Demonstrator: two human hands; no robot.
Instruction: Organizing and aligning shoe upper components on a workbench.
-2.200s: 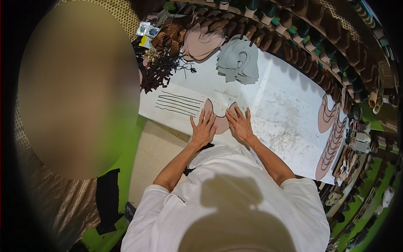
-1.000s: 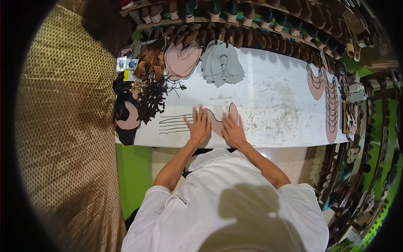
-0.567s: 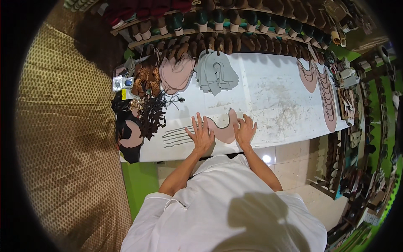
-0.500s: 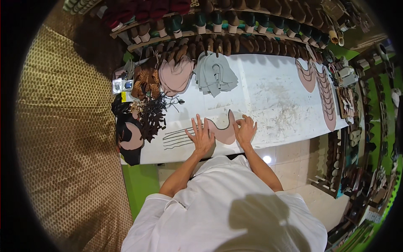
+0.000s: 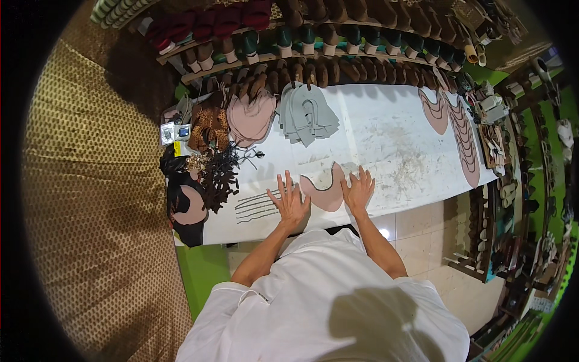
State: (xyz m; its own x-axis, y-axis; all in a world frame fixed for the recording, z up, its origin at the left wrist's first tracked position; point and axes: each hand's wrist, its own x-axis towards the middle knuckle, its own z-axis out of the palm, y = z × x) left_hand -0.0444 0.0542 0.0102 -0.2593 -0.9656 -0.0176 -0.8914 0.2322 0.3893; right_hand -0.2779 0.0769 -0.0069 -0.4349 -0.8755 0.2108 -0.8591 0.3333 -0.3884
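A pink, curved shoe-upper piece (image 5: pixel 326 200) lies on the white table in front of me, its two arms pointing away from me. A thin black edging runs along its inner curve. My left hand (image 5: pixel 291 203) rests open at its left side, fingers spread, with the thumb at the piece's edge. On the other side my right hand (image 5: pixel 359 192) lies open too, its thumb by the right arm of the piece. Several thin black strips (image 5: pixel 256 206) lie side by side to the left, some reaching under or beside my left fingers.
Stacks of pink pieces (image 5: pixel 251 118) and grey pieces (image 5: pixel 308 114) lie at the back. Dark tangled strips (image 5: pixel 221 178) and black pieces (image 5: pixel 188 226) sit left. Overlapping pink pieces (image 5: pixel 464 145) line the right end of the white table (image 5: pixel 386 139). Shoe racks (image 5: pixel 338 51) stand behind.
My right hand has gone from a pinch near the tip of the pink piece to spread, flat fingers. The left hand stays spread in nearly the same place. The view has shifted slightly.
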